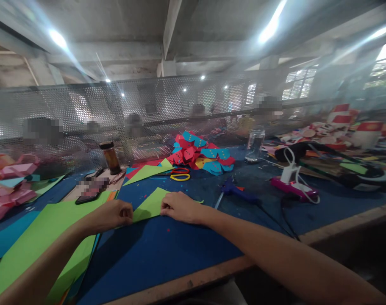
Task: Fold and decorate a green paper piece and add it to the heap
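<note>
Your left hand and right hand both sit on one small green paper piece, which lies flat on the blue bench, a little in from its near edge and left of the middle. Your left grip is clenched, thumb against curled fingers, pinching the piece's left corner. Your right hand lies knuckles-up on the piece's right end with its fingers bent down onto the paper; you cannot tell whether that grip pinches the edge or only presses on it.

Just beside your left forearm, toward the bench's left edge, a stack of large green sheets overlaps blue ones. A dark phone lies at the stack's far corner, and a brown bottle stands upright beyond it. Pink folded shapes crowd the left edge.

Toward the far edge, a green triangle of paper lies beside scissors with yellow and red handles, and behind them is a heap of red and blue folded pieces. A blue glue gun lies to the right of your right hand, well apart from it. Farther right, a white plug sits in a pink power strip, and a clear glass jar stands near the far edge. A perforated metal screen runs along that edge.
</note>
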`<state>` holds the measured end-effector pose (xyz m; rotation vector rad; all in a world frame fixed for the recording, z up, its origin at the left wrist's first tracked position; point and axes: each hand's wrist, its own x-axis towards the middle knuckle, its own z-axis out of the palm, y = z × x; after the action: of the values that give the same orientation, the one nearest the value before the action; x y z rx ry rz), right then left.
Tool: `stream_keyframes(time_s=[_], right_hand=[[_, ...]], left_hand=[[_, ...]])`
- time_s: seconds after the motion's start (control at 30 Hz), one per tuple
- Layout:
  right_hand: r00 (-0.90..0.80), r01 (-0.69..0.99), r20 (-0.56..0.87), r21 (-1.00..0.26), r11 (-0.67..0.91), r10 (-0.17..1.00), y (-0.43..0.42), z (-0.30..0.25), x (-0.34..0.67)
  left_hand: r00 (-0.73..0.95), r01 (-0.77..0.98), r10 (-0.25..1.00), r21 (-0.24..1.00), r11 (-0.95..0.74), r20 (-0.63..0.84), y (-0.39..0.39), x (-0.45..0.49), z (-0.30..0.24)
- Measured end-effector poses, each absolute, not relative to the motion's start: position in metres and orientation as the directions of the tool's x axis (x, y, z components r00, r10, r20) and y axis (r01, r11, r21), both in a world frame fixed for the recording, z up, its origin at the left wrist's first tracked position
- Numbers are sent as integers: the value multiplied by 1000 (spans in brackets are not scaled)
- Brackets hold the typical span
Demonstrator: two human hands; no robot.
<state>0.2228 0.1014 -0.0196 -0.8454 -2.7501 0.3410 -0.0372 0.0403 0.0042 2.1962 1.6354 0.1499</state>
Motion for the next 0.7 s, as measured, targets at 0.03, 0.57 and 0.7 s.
stream_keyframes(time_s=[0.03,0.57,0.7], right_hand=[[-803,515,165,-290,806,573,102,-20,223],[-813,499,177,-281,820,555,103,-20,223],[-811,503,173,-280,818,558,102,-19,223]], left_hand=[[314,895,937,376,-239,-152,40,-37,5],[322,913,924,327,-245,-206,33,-44,15],[306,912,933,338,-231,-188,33,-41,17]])
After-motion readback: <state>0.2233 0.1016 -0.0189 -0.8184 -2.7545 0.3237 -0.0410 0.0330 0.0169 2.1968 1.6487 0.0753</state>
